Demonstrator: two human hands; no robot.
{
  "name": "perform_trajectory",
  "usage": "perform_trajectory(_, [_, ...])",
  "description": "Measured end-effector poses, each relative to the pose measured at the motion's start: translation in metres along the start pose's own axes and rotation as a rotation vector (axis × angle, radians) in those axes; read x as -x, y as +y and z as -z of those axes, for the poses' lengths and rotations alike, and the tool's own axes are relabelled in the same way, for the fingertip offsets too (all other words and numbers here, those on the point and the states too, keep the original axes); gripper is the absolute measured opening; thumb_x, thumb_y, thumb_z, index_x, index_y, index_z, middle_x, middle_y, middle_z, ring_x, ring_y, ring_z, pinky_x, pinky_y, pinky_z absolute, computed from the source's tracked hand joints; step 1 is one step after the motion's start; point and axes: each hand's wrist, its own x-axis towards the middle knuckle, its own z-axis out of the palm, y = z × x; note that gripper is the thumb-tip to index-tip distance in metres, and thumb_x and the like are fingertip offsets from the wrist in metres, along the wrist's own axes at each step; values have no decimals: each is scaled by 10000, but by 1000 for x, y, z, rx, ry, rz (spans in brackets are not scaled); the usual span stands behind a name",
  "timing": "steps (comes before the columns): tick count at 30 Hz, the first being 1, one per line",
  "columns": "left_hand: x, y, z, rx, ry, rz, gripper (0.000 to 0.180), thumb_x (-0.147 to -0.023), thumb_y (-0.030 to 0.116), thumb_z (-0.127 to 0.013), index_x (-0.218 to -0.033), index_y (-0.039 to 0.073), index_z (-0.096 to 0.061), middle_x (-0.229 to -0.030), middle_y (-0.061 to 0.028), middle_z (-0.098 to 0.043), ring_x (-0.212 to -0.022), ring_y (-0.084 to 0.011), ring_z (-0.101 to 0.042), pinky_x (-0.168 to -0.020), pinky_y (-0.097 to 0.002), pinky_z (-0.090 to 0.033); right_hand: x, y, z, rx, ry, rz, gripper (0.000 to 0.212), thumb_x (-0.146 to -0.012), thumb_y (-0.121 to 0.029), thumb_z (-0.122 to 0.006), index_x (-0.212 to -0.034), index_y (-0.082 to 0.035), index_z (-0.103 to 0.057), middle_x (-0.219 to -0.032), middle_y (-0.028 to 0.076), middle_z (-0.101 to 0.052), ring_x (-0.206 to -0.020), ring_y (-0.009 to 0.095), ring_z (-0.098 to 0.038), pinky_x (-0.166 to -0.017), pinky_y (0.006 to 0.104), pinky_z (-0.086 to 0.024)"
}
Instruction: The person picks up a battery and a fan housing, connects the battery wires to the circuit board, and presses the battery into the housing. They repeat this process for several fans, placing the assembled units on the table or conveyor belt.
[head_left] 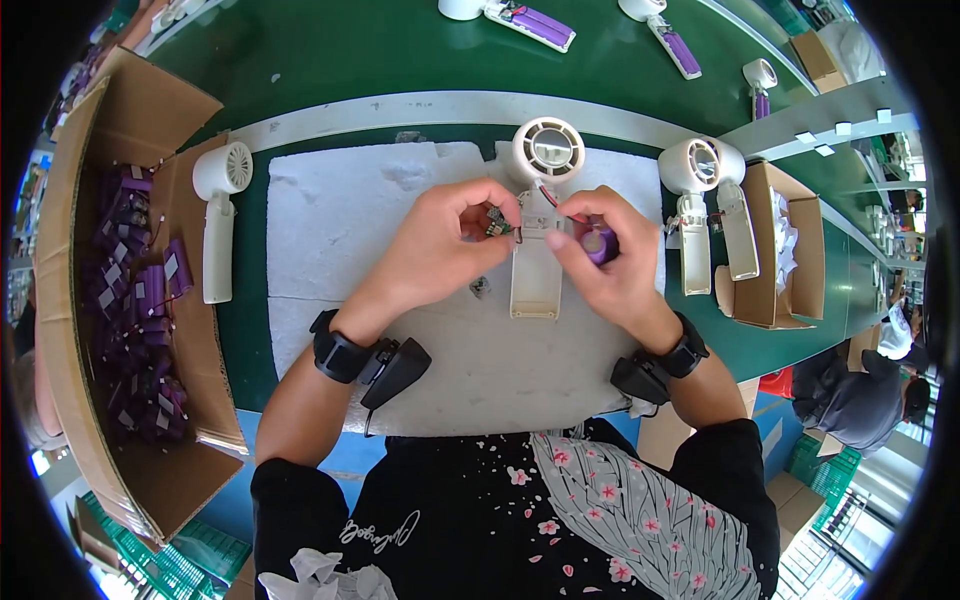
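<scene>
An opened cream handheld fan lies on the pale foam sheet in front of me, its round head pointing away. Over the left side of its handle, my left hand pinches a small green circuit board with thin wires. My right hand is closed around a purple battery cell at the handle's right side. Between its thumb and forefinger pass red and dark wires near the neck of the fan. The wire ends are partly hidden by my fingers.
On the left stands a cardboard box full of purple batteries; a cream fan leans beside it. More fans and a small carton are at right. Beyond a pale rail, fans with purple batteries lie on the green surface.
</scene>
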Motion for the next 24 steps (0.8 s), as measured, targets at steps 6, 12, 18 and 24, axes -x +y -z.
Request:
perform_trajectory(6, [0,-1,2,82,-6,10,181,-824,91,-721,-953,-5,-638,-769,12,-588,-677,-32,-512,-597,-216,-434,2,2,2,-42,-80,91,192,-782,13,-691,-952,-4,-604,-787,57,-613,-612,99,-520,-553,215,-412])
perform_trajectory(12, [0,3,6,74,-61,-61,198,-837,74,-727,-1004,-15,-669,-861,-6,-637,-770,-57,-561,-667,-219,-467,1,1,-2,5,-61,46,117,-797,5,-695,-903,7,-646,-784,61,-612,-592,123,-523,-541,226,-414])
perform_trajectory(18, [0,4,9,7,-59,-70,201,-836,36,-716,-1023,-17,-665,-911,-12,-646,-821,-71,-583,-717,-224,-487,-1,-2,-1,73,-123,-70,104,-813,-22,-706,-916,-20,-714,-770,50,-589,-591,121,-506,-527,236,-395])
perform_trajectory(24, [-2,3,19,82,-112,-10,254,-814,-11,-693,-1066,-1,-662,-868,-35,-662,-790,-82,-603,-720,-238,-497,-1,4,0,39,-192,-42,121,-800,-32,-722,-920,-32,-733,-756,44,-563,-615,123,-502,-522,249,-378])
